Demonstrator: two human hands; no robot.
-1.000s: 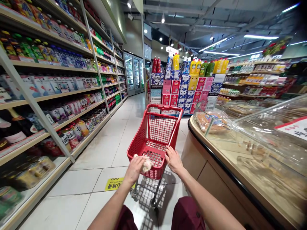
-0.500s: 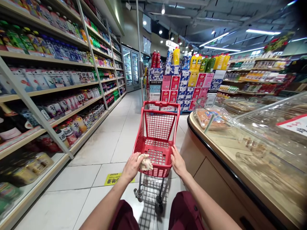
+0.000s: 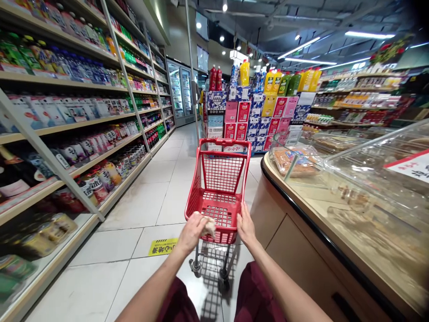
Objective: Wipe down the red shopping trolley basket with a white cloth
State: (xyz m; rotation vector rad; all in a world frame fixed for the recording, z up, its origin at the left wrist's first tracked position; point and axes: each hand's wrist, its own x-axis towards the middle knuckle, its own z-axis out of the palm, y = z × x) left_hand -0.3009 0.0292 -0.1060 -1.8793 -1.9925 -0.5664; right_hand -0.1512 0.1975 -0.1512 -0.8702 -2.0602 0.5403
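Observation:
A red shopping cart [image 3: 223,208] with a plastic basket stands right in front of me, its wheels on the tiled floor. At the near left corner of the basket, my left hand [image 3: 192,229] is closed on a crumpled off-white cloth [image 3: 209,227], which lies against the near rim. My right hand [image 3: 246,226] grips the right side of the basket near the same end, with part of its fingers hidden from view. Nothing lies in the visible part of the basket.
Drink shelves [image 3: 77,116] line the left side. A glass-topped counter [image 3: 275,188] with packaged bread [image 3: 295,160] stands close on the right. Stacked drink cartons [image 3: 241,118] rise beyond the cart. A yellow caution sticker [image 3: 163,247] marks the floor.
My left hand has shifted slightly right with the cloth along the near rim. My right hand stays on the basket's right side. The view has moved a little.

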